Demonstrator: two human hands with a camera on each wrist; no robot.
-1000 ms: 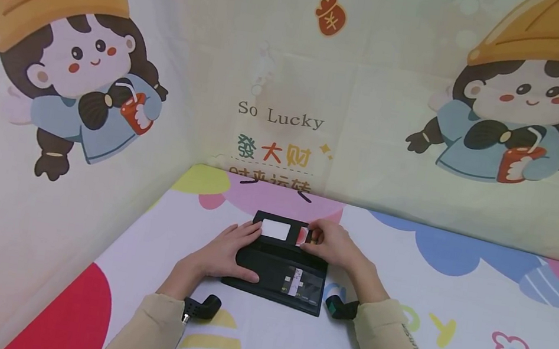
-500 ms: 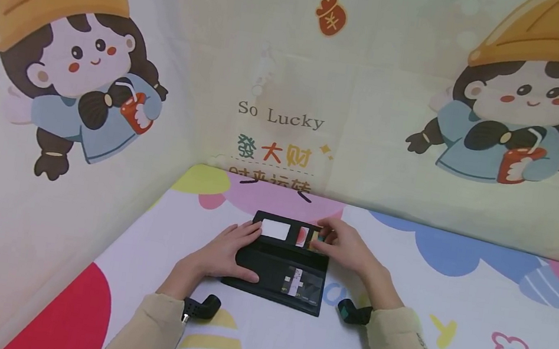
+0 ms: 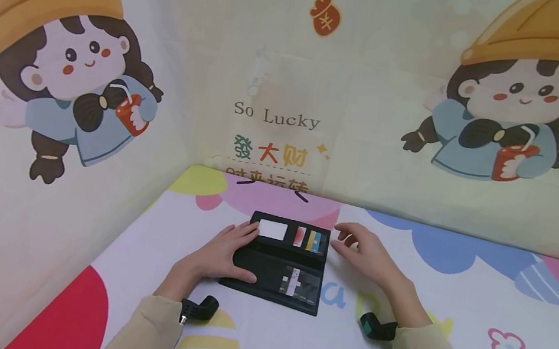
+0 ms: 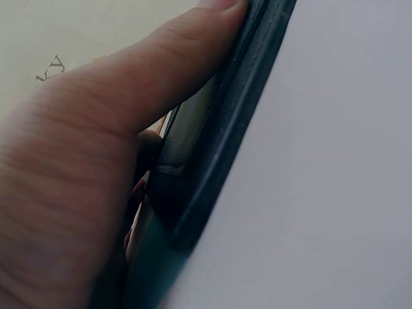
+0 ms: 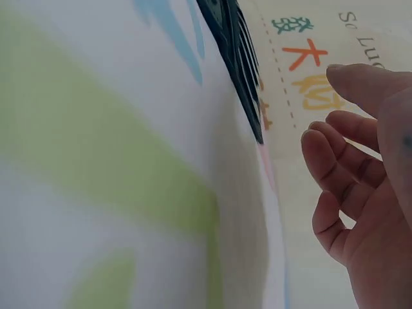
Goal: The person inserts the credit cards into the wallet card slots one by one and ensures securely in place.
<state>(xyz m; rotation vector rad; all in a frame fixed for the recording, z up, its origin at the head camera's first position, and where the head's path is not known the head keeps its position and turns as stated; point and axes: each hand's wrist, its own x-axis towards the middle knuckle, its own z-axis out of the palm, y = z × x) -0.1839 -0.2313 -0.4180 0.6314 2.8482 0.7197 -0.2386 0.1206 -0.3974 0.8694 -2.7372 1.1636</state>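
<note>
A black wallet point(image 3: 262, 260) lies unfolded on the table. My left hand point(image 3: 217, 254) rests across its left side, the thumb on the near half and the fingertips at the far half's left edge. In the left wrist view the thumb lies over the dark wallet edge point(image 4: 222, 151). The far half holds a white card point(image 3: 272, 229), a narrow red-and-white card point(image 3: 299, 237) and a yellow-and-blue card point(image 3: 313, 241). A clear pocket with a patterned card point(image 3: 293, 282) shows on the near half. Just right of the wallet, apart from it, my right hand point(image 3: 369, 259) hovers with loosely bent fingers, holding nothing.
A colourful printed cloth point(image 3: 455, 295) covers the table. Behind it hangs a pale backdrop point(image 3: 385, 106) with cartoon figures and lettering. Black wrist cameras, one on the left wrist point(image 3: 200, 308) and one on the right wrist point(image 3: 377, 326), sit near the cloth.
My right hand has let go at the wallet's upper right pocket and moved right, uncovering the yellow-and-blue card. The left hand keeps its place on the wallet. The head view has shifted slightly.
</note>
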